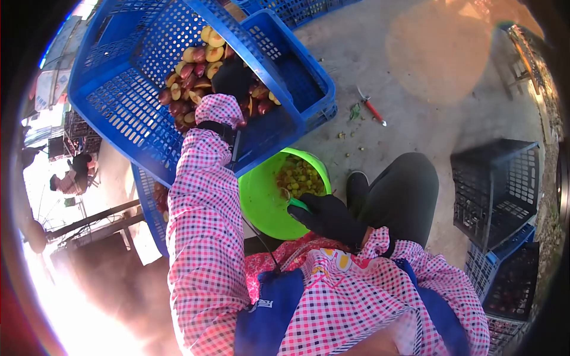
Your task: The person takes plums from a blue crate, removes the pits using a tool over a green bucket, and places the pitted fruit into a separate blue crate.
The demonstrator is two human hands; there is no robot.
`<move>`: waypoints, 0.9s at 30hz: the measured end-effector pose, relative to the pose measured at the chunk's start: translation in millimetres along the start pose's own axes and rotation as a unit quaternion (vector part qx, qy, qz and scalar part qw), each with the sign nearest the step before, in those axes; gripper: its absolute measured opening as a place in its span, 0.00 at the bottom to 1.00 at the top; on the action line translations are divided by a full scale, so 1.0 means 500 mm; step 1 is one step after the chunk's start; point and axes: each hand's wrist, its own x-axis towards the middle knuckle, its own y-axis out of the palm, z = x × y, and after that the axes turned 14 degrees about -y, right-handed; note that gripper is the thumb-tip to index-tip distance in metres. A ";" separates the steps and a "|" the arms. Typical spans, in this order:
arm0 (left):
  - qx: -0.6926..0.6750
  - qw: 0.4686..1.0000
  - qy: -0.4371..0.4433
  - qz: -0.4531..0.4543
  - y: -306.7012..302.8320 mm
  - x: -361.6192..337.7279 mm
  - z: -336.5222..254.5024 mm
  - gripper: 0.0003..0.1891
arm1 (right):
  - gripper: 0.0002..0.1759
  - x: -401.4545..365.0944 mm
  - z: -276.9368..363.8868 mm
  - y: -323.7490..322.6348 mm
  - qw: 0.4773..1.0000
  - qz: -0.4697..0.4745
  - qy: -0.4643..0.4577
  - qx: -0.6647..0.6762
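My left hand (231, 78), in a black glove, reaches into a big blue crate (122, 98) among halved red-skinned fruit (183, 89) with yellow flesh. Its fingers blend into the dark glove, so whether it holds a piece is hidden. My right hand (329, 218), also in a black glove, is closed around a small tool with a green handle (298, 204). That tool is over the near right part of a bright green basin (258, 199). Small yellow-green and brown pieces (300, 178) lie in the basin.
Pruning shears with a red handle (372, 109) lie on the concrete floor beside a leaf. A smaller blue crate (317, 77) stands behind the big one. Black crates (496, 190) are stacked at the right. A seated person (74, 178) is at the far left.
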 end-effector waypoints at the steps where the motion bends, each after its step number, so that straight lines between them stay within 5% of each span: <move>1: -0.034 0.999 -0.006 0.018 -0.014 -0.019 -0.013 0.18 | 0.21 0.002 -0.001 0.001 1.000 0.002 -0.001 -0.012; 4: -0.213 0.975 -0.033 0.059 -0.066 -0.098 -0.055 0.18 | 0.22 -0.003 0.023 -0.002 0.998 -0.027 0.034 -0.041; 5: -0.192 0.981 0.002 0.032 -0.070 -0.109 -0.040 0.15 | 0.22 -0.001 0.021 -0.001 0.998 -0.027 0.030 -0.038; 6: -0.242 0.960 0.137 -0.003 -0.095 -0.176 -0.048 0.12 | 0.22 0.002 0.017 0.001 0.998 -0.049 0.033 -0.035; 8: -0.504 0.840 -0.112 0.169 -0.154 -0.321 -0.111 0.13 | 0.22 -0.001 0.028 -0.003 0.997 -0.064 0.035 -0.030; 10: -0.492 0.839 -0.123 0.195 -0.173 -0.450 -0.133 0.17 | 0.20 -0.006 0.062 -0.013 0.982 -0.135 -0.057 0.120; 14: -0.552 0.794 -0.155 0.204 -0.132 -0.621 -0.134 0.24 | 0.16 -0.015 0.047 0.014 0.975 -0.105 -0.186 0.062; 15: -0.523 0.817 -0.143 0.195 -0.129 -0.648 -0.133 0.31 | 0.17 -0.016 0.049 0.021 0.965 -0.122 -0.231 0.017; 23: -0.514 0.831 -0.149 0.153 -0.135 -0.715 -0.153 0.32 | 0.18 -0.032 0.051 0.043 0.961 -0.076 -0.263 -0.021; 27: -0.556 0.787 -0.218 0.153 -0.100 -0.714 -0.128 0.31 | 0.19 -0.029 0.049 0.042 0.965 -0.063 -0.254 -0.030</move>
